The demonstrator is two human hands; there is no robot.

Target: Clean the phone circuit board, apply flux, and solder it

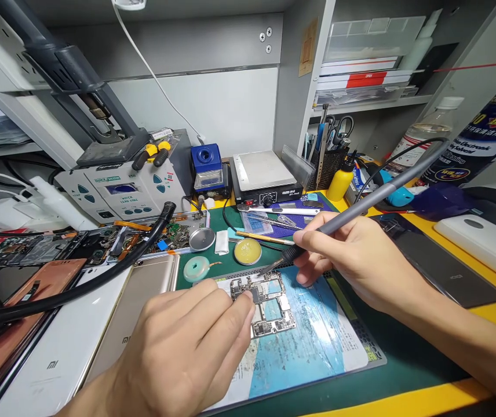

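A phone circuit board [269,304] lies on a white and blue mat [313,341] in front of me. My right hand [356,260] grips a grey soldering iron [361,205] like a pen, its tip touching the board's top edge. My left hand [182,347] is closed in a pinch at the board's left side, fingertips pressed against it; what they pinch, if anything, is hidden. A round tin of yellow flux [248,251] sits open just behind the board, its lid [201,238] to the left.
Phone back covers [69,341] and opened phones [57,249] crowd the left. A black hose [100,272] crosses them. A rework station [121,191], a blue unit [207,168] and a hot plate [263,176] stand behind. A dark phone [443,266] lies at right on the yellow bench.
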